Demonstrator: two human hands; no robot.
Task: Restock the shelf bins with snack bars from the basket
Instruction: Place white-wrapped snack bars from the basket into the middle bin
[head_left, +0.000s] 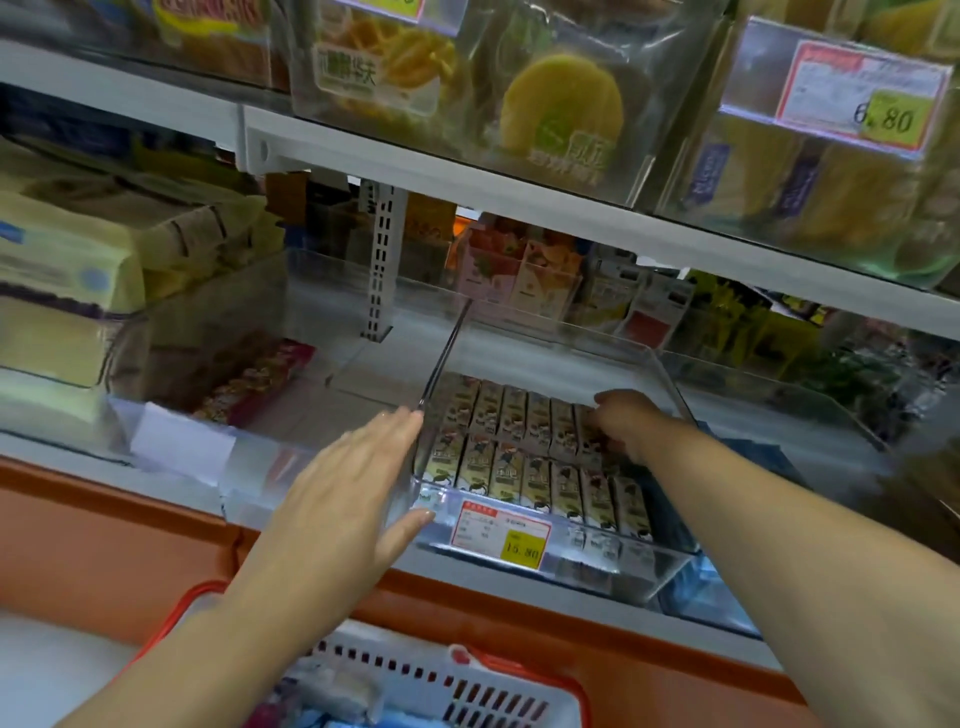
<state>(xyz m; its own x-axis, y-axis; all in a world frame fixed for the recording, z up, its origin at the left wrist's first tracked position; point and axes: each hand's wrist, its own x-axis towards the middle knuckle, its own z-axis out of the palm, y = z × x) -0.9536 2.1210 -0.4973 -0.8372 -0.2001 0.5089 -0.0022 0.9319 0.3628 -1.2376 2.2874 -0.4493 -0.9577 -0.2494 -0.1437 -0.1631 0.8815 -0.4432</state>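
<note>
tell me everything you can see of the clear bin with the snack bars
The clear bin is a rectangular see-through plastic tray on the shelf. Two rows of snack bars fill its front; the rear floor is bare. A red-bordered price tag reading 15.80 sits on its front wall. The left hand lies flat against its left wall; the right hand reaches inside, fingers hidden among bars.

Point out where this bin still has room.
Bare floor lies behind the snack bars, up to the back wall of the clear bin. The neighbouring bin is bare between the red packs and the divider. The front rows are packed; the right hand crowds the rear row's right end.
</note>
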